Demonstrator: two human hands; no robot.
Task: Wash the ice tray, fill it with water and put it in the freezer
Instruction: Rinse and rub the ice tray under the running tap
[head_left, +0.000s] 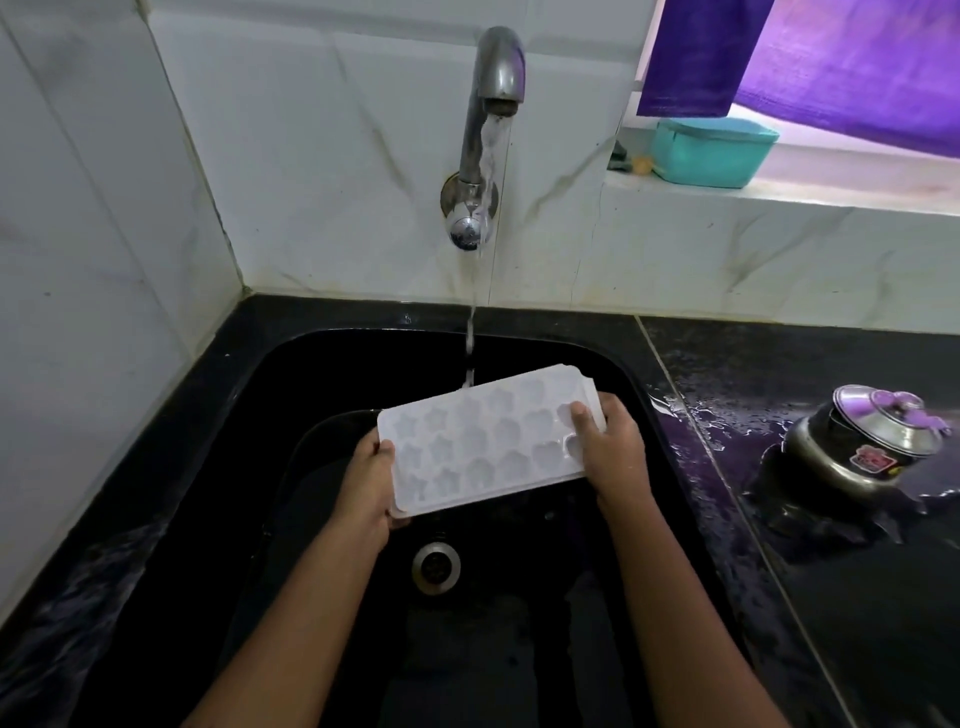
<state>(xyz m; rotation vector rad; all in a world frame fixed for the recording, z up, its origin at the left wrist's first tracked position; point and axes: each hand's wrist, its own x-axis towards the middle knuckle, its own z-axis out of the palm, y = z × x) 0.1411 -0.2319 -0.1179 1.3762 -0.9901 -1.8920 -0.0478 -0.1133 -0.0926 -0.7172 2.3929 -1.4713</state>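
Observation:
A white ice tray (483, 441) with star-shaped cells is held level over the black sink (644, 395), open side up. My left hand (366, 488) grips its near left end, thumb on top. My right hand (613, 452) grips the right end, thumb lying over a cell. The steel tap (493, 78) on the tiled wall is running. Its stream (471, 332) falls onto the tray's far edge, near the middle.
The sink drain (436, 566) lies below the tray. A wet black counter (831, 597) to the right carries a dark pot with a steel lid (862, 441). A teal container (711, 150) sits on the window ledge under a purple cloth (831, 57). White tiled walls close the left and back.

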